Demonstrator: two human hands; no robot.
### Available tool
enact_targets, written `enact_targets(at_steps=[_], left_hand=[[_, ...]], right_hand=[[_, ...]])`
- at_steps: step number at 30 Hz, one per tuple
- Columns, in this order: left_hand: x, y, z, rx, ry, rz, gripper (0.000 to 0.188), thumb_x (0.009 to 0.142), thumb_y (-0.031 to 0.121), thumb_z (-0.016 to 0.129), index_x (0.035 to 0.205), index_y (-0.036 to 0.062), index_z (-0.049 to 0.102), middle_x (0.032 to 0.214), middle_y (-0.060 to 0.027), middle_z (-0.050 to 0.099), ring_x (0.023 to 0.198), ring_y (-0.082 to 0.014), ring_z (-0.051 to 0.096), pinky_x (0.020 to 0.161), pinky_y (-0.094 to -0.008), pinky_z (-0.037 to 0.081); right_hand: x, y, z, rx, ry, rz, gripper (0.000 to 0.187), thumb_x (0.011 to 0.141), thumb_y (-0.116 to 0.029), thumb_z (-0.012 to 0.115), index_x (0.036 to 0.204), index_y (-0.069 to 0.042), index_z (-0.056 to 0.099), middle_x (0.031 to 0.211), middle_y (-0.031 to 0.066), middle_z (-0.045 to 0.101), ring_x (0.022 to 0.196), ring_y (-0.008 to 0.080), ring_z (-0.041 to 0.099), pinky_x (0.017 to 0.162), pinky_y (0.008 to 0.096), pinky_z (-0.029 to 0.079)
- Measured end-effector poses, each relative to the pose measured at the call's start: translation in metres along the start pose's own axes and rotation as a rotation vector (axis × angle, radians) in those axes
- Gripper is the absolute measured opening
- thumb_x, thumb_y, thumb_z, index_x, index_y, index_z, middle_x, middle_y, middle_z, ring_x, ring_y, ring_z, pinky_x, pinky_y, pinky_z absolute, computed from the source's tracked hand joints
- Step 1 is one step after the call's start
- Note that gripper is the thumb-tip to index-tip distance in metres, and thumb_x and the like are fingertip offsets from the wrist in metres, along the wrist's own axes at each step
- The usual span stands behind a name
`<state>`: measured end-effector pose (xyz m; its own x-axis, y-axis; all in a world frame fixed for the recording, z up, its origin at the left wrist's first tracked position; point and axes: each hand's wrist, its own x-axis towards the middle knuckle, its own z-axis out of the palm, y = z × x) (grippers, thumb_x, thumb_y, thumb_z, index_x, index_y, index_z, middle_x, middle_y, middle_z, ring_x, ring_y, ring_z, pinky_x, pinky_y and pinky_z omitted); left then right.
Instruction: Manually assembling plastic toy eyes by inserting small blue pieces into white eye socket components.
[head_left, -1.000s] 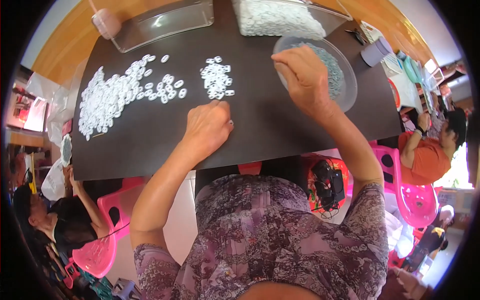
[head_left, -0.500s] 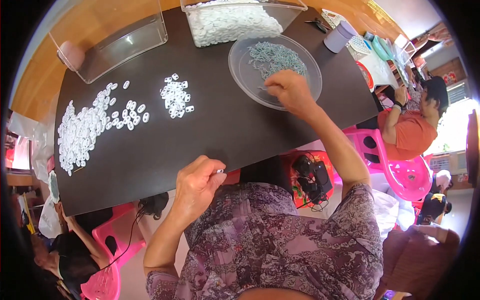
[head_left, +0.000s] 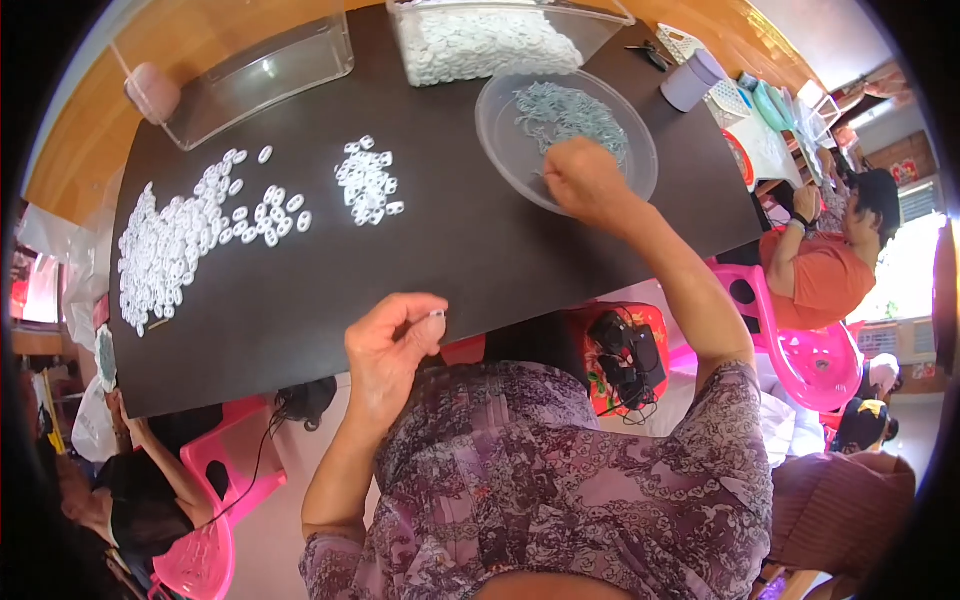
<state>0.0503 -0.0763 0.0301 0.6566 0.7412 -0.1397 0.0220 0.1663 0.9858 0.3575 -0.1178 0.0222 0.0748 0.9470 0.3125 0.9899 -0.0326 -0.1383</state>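
At the near edge of the dark table, my left hand (head_left: pixel 388 340) is closed, with a small white plastic piece (head_left: pixel 437 314) pinched between thumb and forefinger. My right hand (head_left: pixel 585 180) reaches over the near side of a round clear plastic dish (head_left: pixel 490 135), its fingers curled downward. Whatever those fingertips grip is hidden. Beyond them, the dish holds a heap of thin grey-green pins or screws (head_left: pixel 570 108). A small pile of white two-holed pieces (head_left: pixel 366 184) lies mid-table, and a bigger spread of white oval pieces (head_left: pixel 170 245) lies left of it.
Behind the dish stands a clear bin of white pieces (head_left: pixel 490 45); another clear bin (head_left: pixel 270 85) is at the far left. A lidded grey-lilac cup (head_left: pixel 692 80) and black pliers (head_left: pixel 652 55) sit far right. A person in orange (head_left: pixel 825 270) sits by a pink chair (head_left: pixel 815 365).
My right hand has curled its fingers more tightly over the dish. My left hand stays near the table edge with its white piece. The view has shifted slightly.
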Motion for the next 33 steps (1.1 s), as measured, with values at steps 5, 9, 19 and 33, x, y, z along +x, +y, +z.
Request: enact_targets(at_steps=[5,9,19,33], left_hand=[[0.011,0.003,-0.003,-0.179,0.100,-0.014,0.017,0.083,0.004,0.063,0.098,-0.0043,0.062,0.074,-0.0044,0.060,0.064,-0.0098,0.058,0.062,-0.0215,0.048],[0.017,-0.001,-0.007,-0.389,0.130,0.038,0.016,0.080,0.002,0.066,0.095,-0.0043,0.062,0.078,-0.0064,0.063,0.067,-0.0122,0.060,0.061,-0.0234,0.051],[0.012,-0.001,-0.017,-0.442,0.161,0.096,0.010,0.082,0.003,0.064,0.090,-0.0024,0.062,0.078,-0.0060,0.063,0.066,-0.0110,0.059,0.062,-0.0213,0.049],[0.007,-0.001,-0.022,-0.383,0.183,0.116,0.010,0.085,0.005,0.062,0.092,-0.0018,0.061,0.079,-0.0041,0.061,0.065,-0.0081,0.055,0.061,-0.0201,0.047]], right_hand=[[0.002,-0.042,-0.033,0.243,0.092,0.055,0.006,0.074,-0.004,0.060,0.076,-0.001,0.056,0.071,0.0108,0.057,0.066,0.0233,0.055,0.061,0.0329,0.043],[0.000,-0.088,-0.039,0.607,0.000,0.208,0.007,0.076,-0.003,0.064,0.082,-0.002,0.059,0.073,0.0024,0.056,0.067,0.0098,0.051,0.062,0.0247,0.041],[0.011,-0.150,-0.008,1.054,-0.155,0.053,0.012,0.076,0.001,0.065,0.087,-0.002,0.064,0.078,0.0012,0.058,0.067,0.0059,0.047,0.060,0.0218,0.038],[0.015,-0.162,-0.006,1.189,-0.231,0.216,0.011,0.077,-0.003,0.066,0.087,0.000,0.062,0.080,0.0005,0.062,0.074,0.0057,0.056,0.069,0.0216,0.046]])
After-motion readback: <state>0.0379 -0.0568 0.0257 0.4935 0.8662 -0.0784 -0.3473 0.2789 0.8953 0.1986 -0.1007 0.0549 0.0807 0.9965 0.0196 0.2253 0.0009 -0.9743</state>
